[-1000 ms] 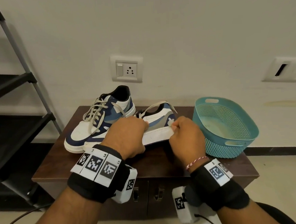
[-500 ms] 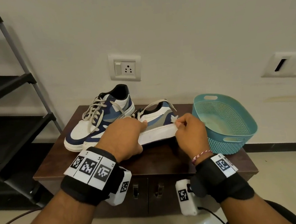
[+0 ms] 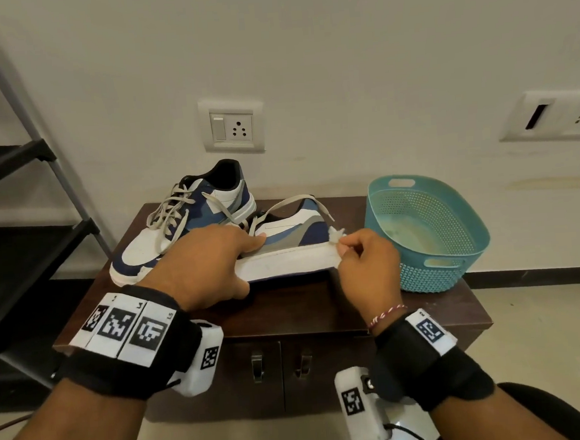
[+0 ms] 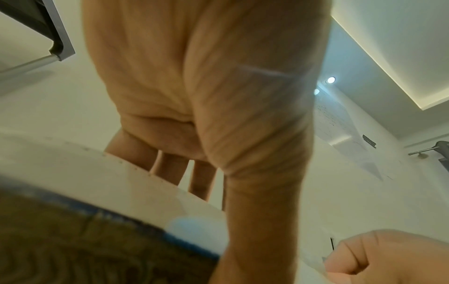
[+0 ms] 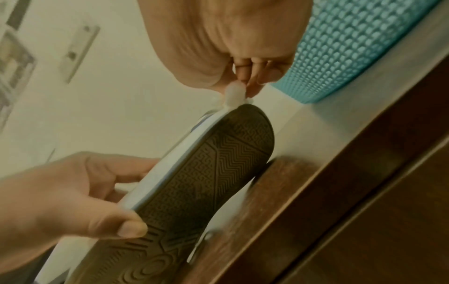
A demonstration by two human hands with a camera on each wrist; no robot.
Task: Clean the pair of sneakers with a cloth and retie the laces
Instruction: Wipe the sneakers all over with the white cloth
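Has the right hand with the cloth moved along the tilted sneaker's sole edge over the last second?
Yes. The right hand, pinching the cloth, has slid right along the sneaker toward its heel, nearer the teal basket.

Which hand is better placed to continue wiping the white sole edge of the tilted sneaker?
Probably the right hand: it pinches the cloth at the sneaker heel. The left hand grips that sneaker.

The left hand (image 3: 205, 262) covers the near sneaker's (image 3: 294, 250) toe and laces — the left wrist view is blurred, and the cloth (image 3: 336, 233) is mostly hidden inside the right hand (image 3: 367, 266).
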